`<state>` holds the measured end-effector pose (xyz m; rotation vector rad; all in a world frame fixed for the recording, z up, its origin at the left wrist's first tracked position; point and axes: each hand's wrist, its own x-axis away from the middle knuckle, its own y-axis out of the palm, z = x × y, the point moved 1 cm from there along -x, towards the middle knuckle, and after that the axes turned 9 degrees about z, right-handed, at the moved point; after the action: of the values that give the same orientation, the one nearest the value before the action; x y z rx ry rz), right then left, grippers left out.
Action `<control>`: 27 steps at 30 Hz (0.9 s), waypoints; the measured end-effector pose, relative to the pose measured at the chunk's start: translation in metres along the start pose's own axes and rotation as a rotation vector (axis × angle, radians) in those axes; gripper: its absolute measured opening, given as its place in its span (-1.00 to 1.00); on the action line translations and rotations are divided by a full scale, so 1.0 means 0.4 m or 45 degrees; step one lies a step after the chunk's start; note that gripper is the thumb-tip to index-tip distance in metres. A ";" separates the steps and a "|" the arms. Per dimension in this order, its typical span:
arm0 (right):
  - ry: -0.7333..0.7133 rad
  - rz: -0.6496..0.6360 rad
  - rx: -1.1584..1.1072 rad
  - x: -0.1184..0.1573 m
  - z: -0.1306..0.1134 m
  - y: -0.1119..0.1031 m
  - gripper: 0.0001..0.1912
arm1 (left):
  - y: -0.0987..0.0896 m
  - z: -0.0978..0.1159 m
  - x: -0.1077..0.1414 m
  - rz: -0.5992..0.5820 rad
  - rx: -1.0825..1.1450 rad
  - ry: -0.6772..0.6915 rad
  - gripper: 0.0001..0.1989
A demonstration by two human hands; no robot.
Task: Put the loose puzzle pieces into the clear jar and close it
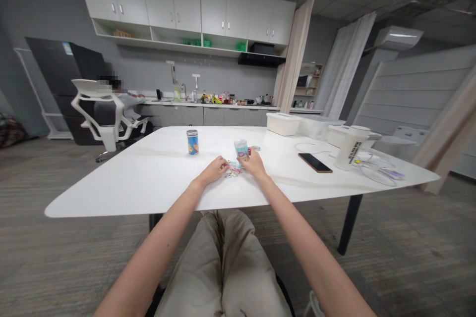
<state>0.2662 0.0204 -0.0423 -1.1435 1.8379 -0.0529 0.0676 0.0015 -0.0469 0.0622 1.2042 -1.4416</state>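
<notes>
Both my arms reach out over a white table [148, 178]. My left hand [214, 169] rests on the tabletop with its fingers curled, touching a small pile of colourful little pieces [233, 170]. My right hand [253, 162] is on the other side of the pile, fingers bent at its edge, right in front of an open small jar [241, 148]. The jar's lid [256, 148] lies just behind my right hand. A second small jar [192, 141], blue with a lid on, stands upright further left. Whether either hand pinches a piece is too small to tell.
A dark phone [315, 162] lies flat to the right. Beyond it stand a white jug [349, 148], white plastic boxes [284, 123] and cables [372, 171]. A person sits in a white office chair [106, 114] by the kitchen counter at the back left.
</notes>
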 end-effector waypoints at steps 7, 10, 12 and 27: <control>-0.234 -0.046 0.003 0.002 -0.001 0.002 -0.50 | -0.046 0.014 -0.022 0.604 0.094 -0.025 -0.86; -0.354 -0.090 0.015 0.005 -0.006 -0.001 -0.51 | -0.050 0.024 -0.022 0.662 0.069 0.073 -0.83; -0.407 -0.124 0.015 0.007 -0.011 -0.003 -0.50 | -0.046 0.031 -0.020 0.647 0.013 0.107 -0.88; -0.232 0.018 0.027 0.003 -0.016 -0.011 -0.50 | -0.057 0.047 -0.010 0.387 0.027 -0.078 -0.88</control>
<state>0.2644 0.0144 -0.0375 -1.0845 1.6800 0.0391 0.0625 -0.0136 -0.0217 0.2058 1.0784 -1.1811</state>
